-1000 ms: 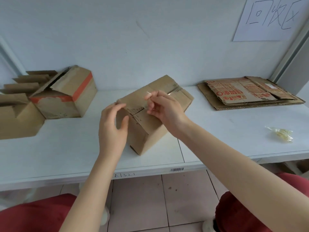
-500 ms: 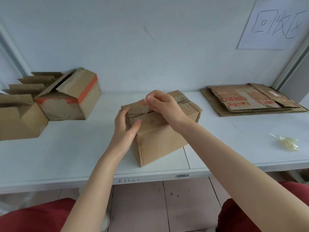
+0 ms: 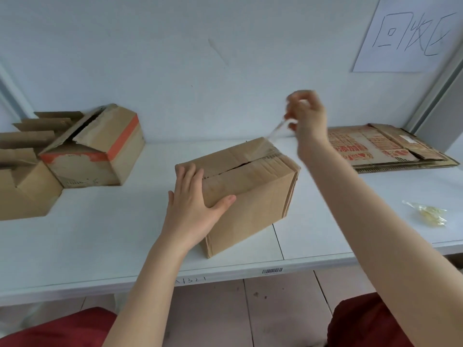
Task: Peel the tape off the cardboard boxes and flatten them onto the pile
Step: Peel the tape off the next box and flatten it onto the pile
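Observation:
A brown cardboard box [image 3: 253, 196] stands in the middle of the white table [image 3: 100, 236]. Its top seam shows a dark gap between the flaps. My left hand [image 3: 193, 204] presses flat on the box's near left corner, thumb on the front face. My right hand [image 3: 307, 116] is raised above and behind the box's far right corner, pinching a strip of clear tape [image 3: 275, 130]. The strip stretches down to the box's far top edge. A pile of flattened cardboard [image 3: 383, 149] lies at the back right.
At the left stand a box with orange tape [image 3: 100, 151] and an open box [image 3: 22, 186] with flaps up. A crumpled wad of clear tape [image 3: 426, 214] lies at the right near the table's front edge. A paper sign [image 3: 411, 33] hangs on the wall.
My right hand has pulled the tape up and to the right, away from the top seam. My left hand has shifted to press flat on the box's near corner.

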